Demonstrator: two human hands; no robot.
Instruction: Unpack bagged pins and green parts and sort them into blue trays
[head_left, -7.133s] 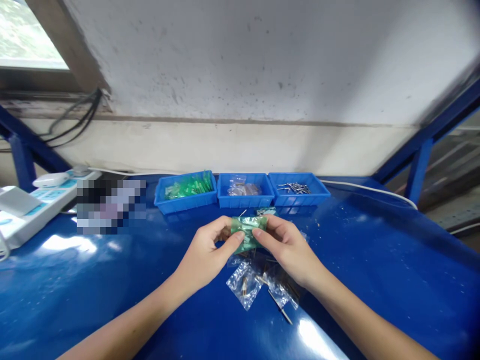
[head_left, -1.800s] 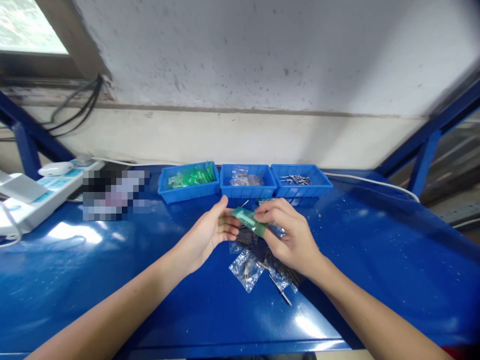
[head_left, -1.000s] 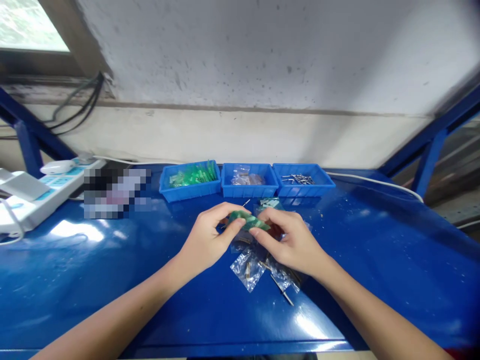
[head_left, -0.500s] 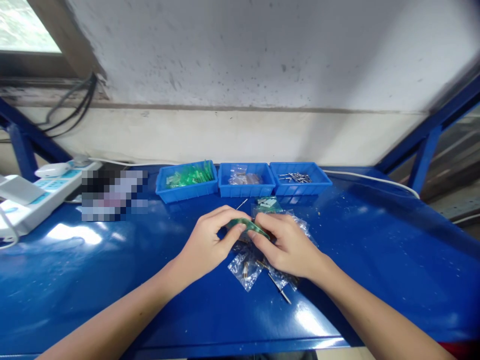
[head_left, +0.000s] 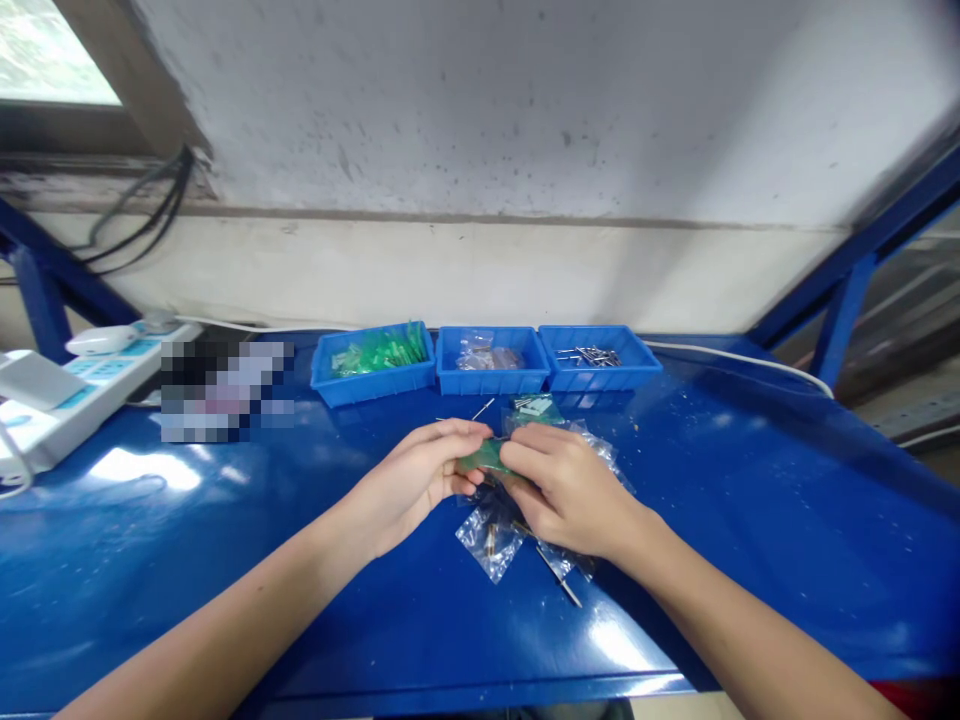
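Between my hands, above the table, is a small green plastic bag (head_left: 484, 457). My left hand (head_left: 427, 462) closes on its left side, thumb on top and the fingers curled beneath. My right hand (head_left: 559, 480) pinches the right side, hiding that end. Below my hands lie clear plastic bags; one clear bag (head_left: 491, 540) shows small brass-coloured pieces inside. A thin metal rivet (head_left: 559, 577) lies by my right hand, and another rivet (head_left: 484, 408) rests just beyond my hands. Behind my right hand is a green bag with pale pieces (head_left: 534, 405).
Along the back stand three blue bins: one with green bags (head_left: 373, 392), one with clear bags (head_left: 491, 382), one with metal rivets (head_left: 607, 378). A white power strip (head_left: 97, 385) and a blurred object (head_left: 225, 390) are at the left. A white cable (head_left: 742, 352) runs behind the bins.
My left hand has turned; its thumb has moved up from the bag's front to the top, and its fingers now show beneath. The green bag looks flatter. My right hand has barely shifted.
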